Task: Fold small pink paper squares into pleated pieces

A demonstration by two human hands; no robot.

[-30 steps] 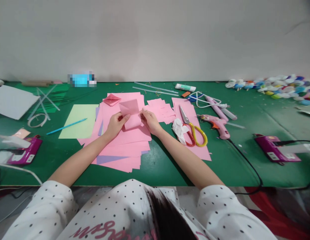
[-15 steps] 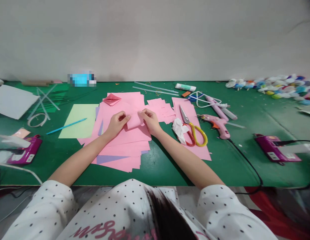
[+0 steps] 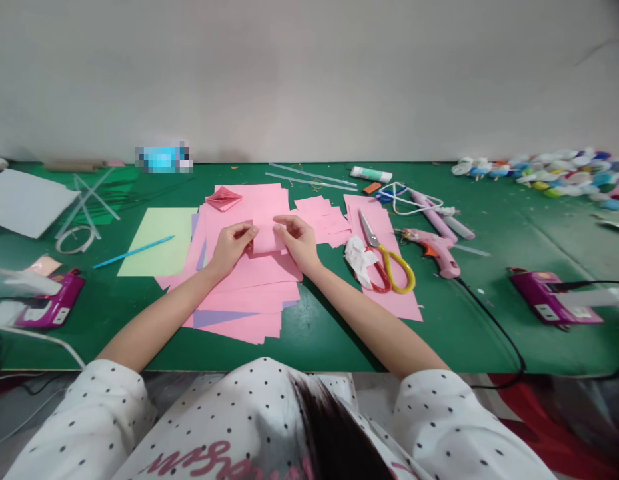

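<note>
Between my hands is a small square of pink paper, held just above a stack of larger pink sheets. My left hand pinches its left edge between thumb and fingers. At its right edge, my right hand is closed on the paper with thumb and index finger; its other fingertips are hidden. A folded pink paper piece lies on the stack's far left corner. Purple sheets show among the pink ones. Several small pink paper pieces lie right of the stack.
Scissors and crumpled white tissue rest on pink paper at the right, beside a pink glue gun with a black cord. A blue pencil lies across a pale green sheet. A glue stick is farther back.
The small paper has tilted flatter between my hands. My right hand's index finger has shifted slightly left and away from me along its edge; my left hand has barely moved.
</note>
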